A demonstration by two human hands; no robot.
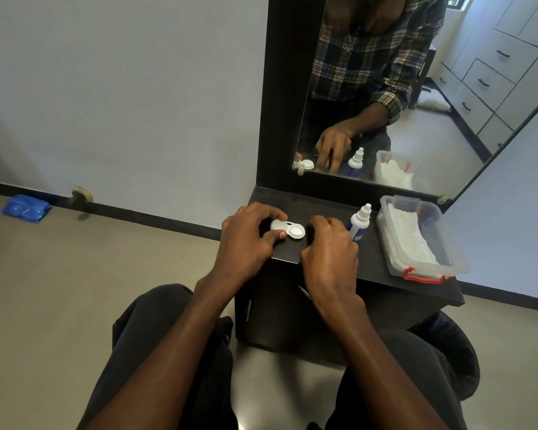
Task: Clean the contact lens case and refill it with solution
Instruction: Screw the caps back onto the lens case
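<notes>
A white contact lens case [292,230] lies on the dark cabinet top [330,268]. My left hand [249,240] grips its left end, thumb at the near side and fingers over the far side. My right hand [330,246] rests just right of the case with its fingers curled down onto the top. What lies under them is hidden; the mirror shows a speck of green at those fingertips. A white solution bottle [359,221] with a blue label stands upright, touching the right hand's far side.
A clear plastic box [429,262] with red latches holds white tissues at the right of the top. A dark-framed mirror [280,119] rises behind. My knees flank the cabinet. A blue packet [25,208] lies on the floor at far left.
</notes>
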